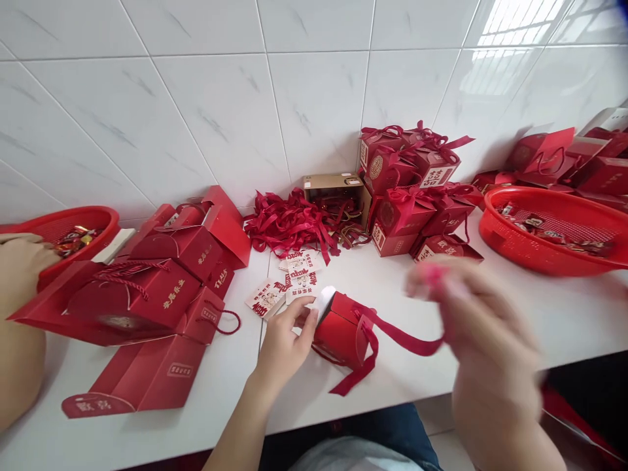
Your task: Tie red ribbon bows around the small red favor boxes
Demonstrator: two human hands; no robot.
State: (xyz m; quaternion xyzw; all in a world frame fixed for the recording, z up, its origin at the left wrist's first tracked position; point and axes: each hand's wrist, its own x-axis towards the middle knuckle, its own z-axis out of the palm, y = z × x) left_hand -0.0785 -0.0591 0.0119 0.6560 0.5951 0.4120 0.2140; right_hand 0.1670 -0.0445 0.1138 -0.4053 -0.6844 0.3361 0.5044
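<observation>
A small red gift box lies tilted on the white table in front of me. At its left end my left hand grips it, thumb and fingers closed near a white patch on its edge. A dark red ribbon runs from the box to my right hand, which is raised to the right and blurred by motion. The fingers of that hand are closed around the ribbon's far part. Another ribbon end hangs loose over the front of the box. Printed cards lie just beyond my left hand.
Stacked red boxes stand at left, and ribbon-tied boxes at the back. A ribbon heap lies beside an open carton. Red baskets with wrapped sweets flank the table; another person's hand is at the left one.
</observation>
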